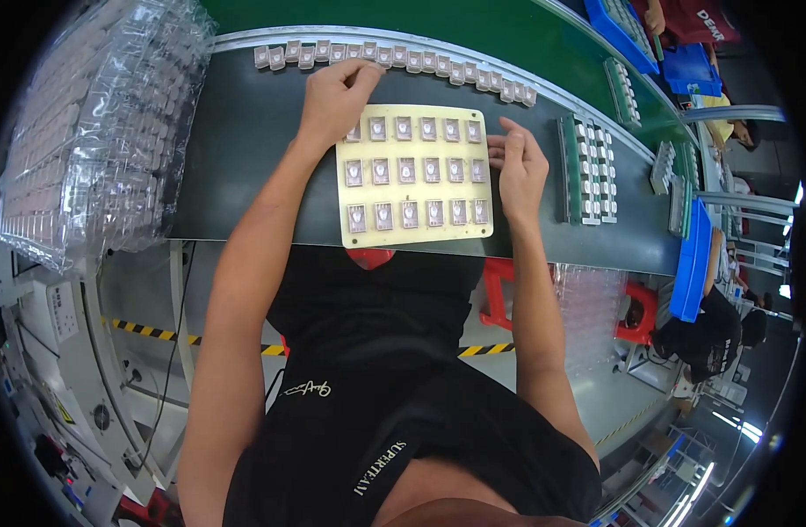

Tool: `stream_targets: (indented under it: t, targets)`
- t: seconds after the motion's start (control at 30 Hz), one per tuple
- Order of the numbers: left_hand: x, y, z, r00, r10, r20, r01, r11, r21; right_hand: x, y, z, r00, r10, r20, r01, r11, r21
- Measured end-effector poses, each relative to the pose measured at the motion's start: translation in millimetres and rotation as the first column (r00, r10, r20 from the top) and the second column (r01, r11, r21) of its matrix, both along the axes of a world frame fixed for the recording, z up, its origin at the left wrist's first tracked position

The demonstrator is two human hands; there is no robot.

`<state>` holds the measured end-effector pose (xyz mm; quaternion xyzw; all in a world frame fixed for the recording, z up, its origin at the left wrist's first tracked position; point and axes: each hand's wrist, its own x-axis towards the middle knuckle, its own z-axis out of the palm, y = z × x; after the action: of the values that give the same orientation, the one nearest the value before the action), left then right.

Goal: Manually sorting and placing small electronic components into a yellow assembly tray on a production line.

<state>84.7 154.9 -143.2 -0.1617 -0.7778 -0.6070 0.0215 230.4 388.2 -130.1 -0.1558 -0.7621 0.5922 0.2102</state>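
A cream-coloured fixture plate [420, 237] lies before me on the dark worktop, with three rows of small clear pinkish plastic housings [407, 169] set in it. Beyond its far left corner, my left hand [332, 98] is closed, thumb and forefinger together at a row of loose plastic housings [442, 65]. Whatever its fingertips may hold is hidden. Beside the plate's right edge is my right hand [521, 174], fingers loosely bent and apart, with nothing visible in it. Its fingertips are close to the plate; whether they touch it I cannot tell.
A tall stack of plastic-wrapped trays [104, 132] stands at the left. Right of my right hand, green holders with white parts [596, 171] rest on the worktop [245, 158]. A metal rail [420, 39] borders the green conveyor belt [376, 16]. A blue bin [694, 263] hangs at the right end.
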Motion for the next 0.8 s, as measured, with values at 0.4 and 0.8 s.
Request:
stream_targets:
  t: [0.4, 0.8]
  targets:
    - [-2.8, -2.2, 0.4, 0.988, -0.094, 0.118, 0.048, 0.936, 0.35, -85.9, 11.8, -5.2, 0.947, 0.244, -0.21, -0.255, 0.966, -0.029]
    - [-8.7, 3.1, 1.9, 0.995, -0.045, 0.091, 0.013, 0.946, 0.323, -89.3, 25.0, -22.1, 0.91, 0.389, -0.144, -0.393, 0.919, -0.001]
